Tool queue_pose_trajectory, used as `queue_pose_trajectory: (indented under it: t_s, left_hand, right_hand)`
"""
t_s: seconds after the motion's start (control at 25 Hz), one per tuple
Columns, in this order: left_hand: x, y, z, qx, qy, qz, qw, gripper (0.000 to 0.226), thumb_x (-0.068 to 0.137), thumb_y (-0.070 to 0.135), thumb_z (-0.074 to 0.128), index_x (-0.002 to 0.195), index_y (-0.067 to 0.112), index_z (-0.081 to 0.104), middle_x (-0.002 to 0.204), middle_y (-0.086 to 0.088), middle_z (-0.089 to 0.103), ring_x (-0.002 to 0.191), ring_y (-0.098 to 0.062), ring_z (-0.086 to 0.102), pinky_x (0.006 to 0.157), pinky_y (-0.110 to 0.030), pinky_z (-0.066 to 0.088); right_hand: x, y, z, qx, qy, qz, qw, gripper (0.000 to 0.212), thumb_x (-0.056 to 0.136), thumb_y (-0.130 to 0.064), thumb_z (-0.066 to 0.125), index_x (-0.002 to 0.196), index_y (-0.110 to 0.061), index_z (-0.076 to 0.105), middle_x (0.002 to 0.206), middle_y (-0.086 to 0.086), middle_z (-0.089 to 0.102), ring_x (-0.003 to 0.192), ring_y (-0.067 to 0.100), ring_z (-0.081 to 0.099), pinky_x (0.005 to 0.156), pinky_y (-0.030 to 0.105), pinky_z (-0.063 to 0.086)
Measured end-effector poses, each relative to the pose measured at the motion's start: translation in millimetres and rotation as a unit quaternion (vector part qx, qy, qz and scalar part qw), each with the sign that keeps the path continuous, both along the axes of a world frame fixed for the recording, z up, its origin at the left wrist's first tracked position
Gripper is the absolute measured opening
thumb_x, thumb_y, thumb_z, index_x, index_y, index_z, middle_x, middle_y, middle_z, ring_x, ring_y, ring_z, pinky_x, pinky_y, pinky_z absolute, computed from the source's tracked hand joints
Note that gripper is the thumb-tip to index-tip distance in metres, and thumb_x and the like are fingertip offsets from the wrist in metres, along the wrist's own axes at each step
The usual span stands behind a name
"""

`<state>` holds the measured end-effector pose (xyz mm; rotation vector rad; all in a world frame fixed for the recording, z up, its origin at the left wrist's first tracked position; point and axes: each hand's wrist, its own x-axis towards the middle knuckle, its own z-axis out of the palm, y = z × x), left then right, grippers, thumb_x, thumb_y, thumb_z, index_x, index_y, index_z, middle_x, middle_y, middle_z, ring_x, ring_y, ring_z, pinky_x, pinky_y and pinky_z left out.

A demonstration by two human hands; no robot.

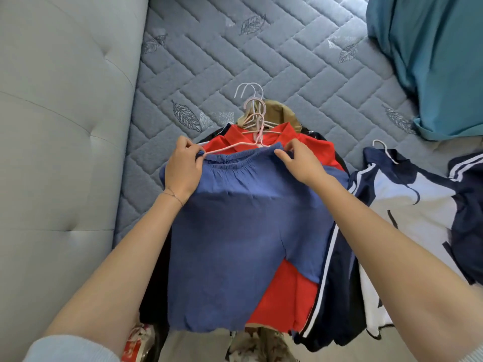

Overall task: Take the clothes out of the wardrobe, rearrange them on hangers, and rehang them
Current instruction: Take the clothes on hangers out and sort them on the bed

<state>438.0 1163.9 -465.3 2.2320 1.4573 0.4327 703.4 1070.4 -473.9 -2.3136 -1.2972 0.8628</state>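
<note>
While shorts [235,218] lay atop the pile [282,296] on the mattress [261,61], head view showed left hand [183,165] and right hand [300,163] each pinching a waistband end at the hanger [224,149]. Step was likely fitting shorts to hanger; next move needed even seating.

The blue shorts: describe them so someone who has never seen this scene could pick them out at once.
On the quilted mattress lies a pile of hung clothes. The blue shorts top it, over a red shirt. Only they have a gathered elastic waistband, pinched by the left hand and right hand.
</note>
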Motion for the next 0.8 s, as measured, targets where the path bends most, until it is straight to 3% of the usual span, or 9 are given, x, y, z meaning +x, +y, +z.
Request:
queue_pose_trajectory:
  t_s: [0.16, 0.32, 0.4, 0.52, 0.64, 0.8]
  left_hand:
    - [-9, -7, 33, -0.001, -0.006, -0.012, 1.0, 0.014, 0.093, 0.009, 0.059, 0.099, -0.001, 0.067, 0.105, -0.016, 0.049, 0.086, -0.032, 0.058, 0.081, -0.046, 0.05]
    - [-5, -11, 28, 0.028, -0.045, 0.008, 0.999, 0.01, 0.092, 0.009, 0.059, 0.093, 0.001, 0.066, 0.1, -0.014, 0.048, 0.085, -0.029, 0.056, 0.083, -0.042, 0.049]
    - [-2, -11, 19, 0.045, -0.075, 0.02, 0.996, 0.009, 0.091, 0.008, 0.06, 0.091, 0.002, 0.066, 0.1, -0.014, 0.047, 0.087, -0.027, 0.055, 0.085, -0.035, 0.046]
    - [-3, -17, 17, 0.049, -0.107, 0.036, 0.992, 0.009, 0.091, 0.009, 0.061, 0.091, 0.003, 0.068, 0.101, -0.016, 0.05, 0.088, -0.018, 0.051, 0.086, -0.016, 0.038]
    - [-12, -23, 38, 0.031, -0.125, 0.015, 0.992, 0.01, 0.09, 0.01, 0.064, 0.095, 0.007, 0.072, 0.095, -0.015, 0.06, 0.087, -0.01, 0.05, 0.083, -0.004, 0.031]
    - [-20, -29, 99, 0.054, -0.131, -0.046, 0.989, 0.009, 0.089, 0.008, 0.066, 0.095, 0.007, 0.072, 0.09, -0.01, 0.066, 0.088, -0.017, 0.056, 0.083, -0.017, 0.038]
  right_hand:
    - [-7, -14, 24, 0.039, 0.024, -0.048, 0.998, 0.015, 0.094, -0.024, 0.058, 0.093, -0.01, 0.06, 0.096, 0.007, 0.065, 0.089, 0.024, 0.058, 0.078, 0.033, 0.042]
    - [-10, -14, 25, 0.107, 0.07, -0.155, 0.98, 0.005, 0.089, -0.013, 0.061, 0.085, -0.012, 0.062, 0.081, 0.0, 0.06, 0.079, 0.017, 0.053, 0.066, 0.022, 0.033]
    - [-11, -11, 22, 0.154, 0.082, -0.183, 0.967, 0.005, 0.088, -0.013, 0.063, 0.083, -0.013, 0.063, 0.081, -0.002, 0.061, 0.077, 0.013, 0.053, 0.062, 0.016, 0.034]
    - [-12, -16, 28, 0.208, 0.093, -0.194, 0.954, 0.008, 0.087, -0.015, 0.064, 0.081, -0.02, 0.063, 0.082, -0.008, 0.064, 0.078, 0.007, 0.056, 0.068, 0.009, 0.039]
    - [-13, -30, 55, 0.214, 0.087, -0.171, 0.958, 0.01, 0.087, -0.02, 0.066, 0.078, -0.026, 0.064, 0.075, -0.017, 0.062, 0.072, -0.001, 0.055, 0.069, 0.012, 0.042]
    - [-17, -54, 122, 0.222, 0.092, -0.145, 0.96, 0.016, 0.086, -0.025, 0.068, 0.073, -0.035, 0.064, 0.067, -0.015, 0.06, 0.061, 0.0, 0.051, 0.067, 0.022, 0.043]
